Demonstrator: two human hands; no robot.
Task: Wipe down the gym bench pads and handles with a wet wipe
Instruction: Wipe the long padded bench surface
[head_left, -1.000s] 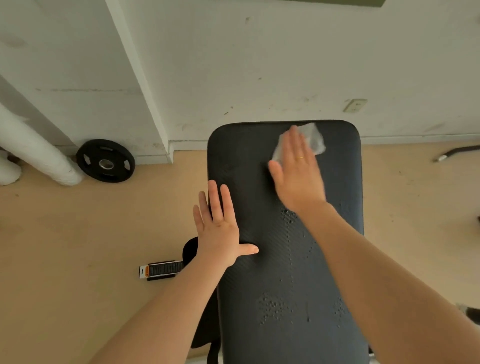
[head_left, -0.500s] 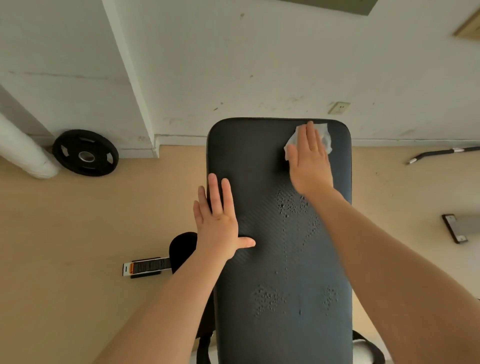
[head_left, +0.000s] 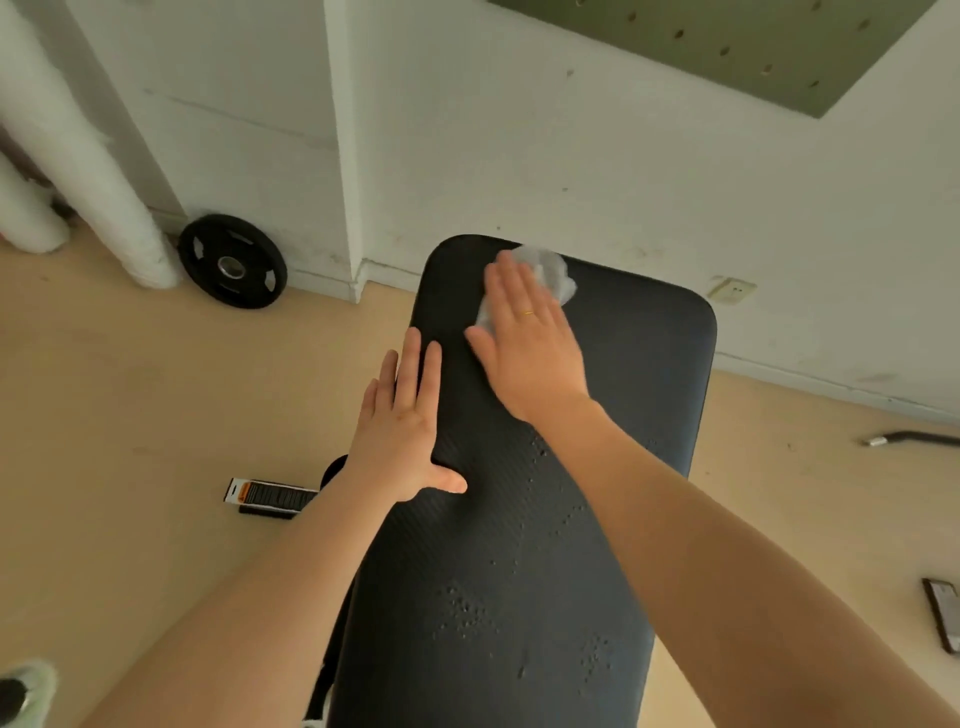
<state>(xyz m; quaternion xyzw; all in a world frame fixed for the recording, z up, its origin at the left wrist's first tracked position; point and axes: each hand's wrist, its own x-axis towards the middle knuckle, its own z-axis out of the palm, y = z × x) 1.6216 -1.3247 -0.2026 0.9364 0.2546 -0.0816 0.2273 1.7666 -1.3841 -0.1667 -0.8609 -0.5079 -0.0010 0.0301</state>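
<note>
Right hand (head_left: 530, 343) flat and fully open, fingers straight and together, pressing a crumpled white wet wipe (head_left: 545, 275) onto the far end of the black bench pad (head_left: 519, 571). Wipe mostly under the fingers, bunched edge showing past the fingertips, toward the pad's far left corner. Thin gold ring on one finger. Left hand (head_left: 402, 431) also open, fingers straight and close, palm down on the pad's left edge, thumb spread out to the side and lying on the textured surface; holding nothing, just resting on the pad. Both hands near each other, not touching, right one farther along the pad. Scattered droplets (head_left: 467, 613) beaded on the pad closer to the camera, behind the hands. On the wooden floor (head_left: 130, 415): black weight plate (head_left: 232, 261) leaning against the white wall at left, a small black label with an orange mark (head_left: 270, 498) just beside the pad's left side, a dark bar (head_left: 914, 439) at right.
</note>
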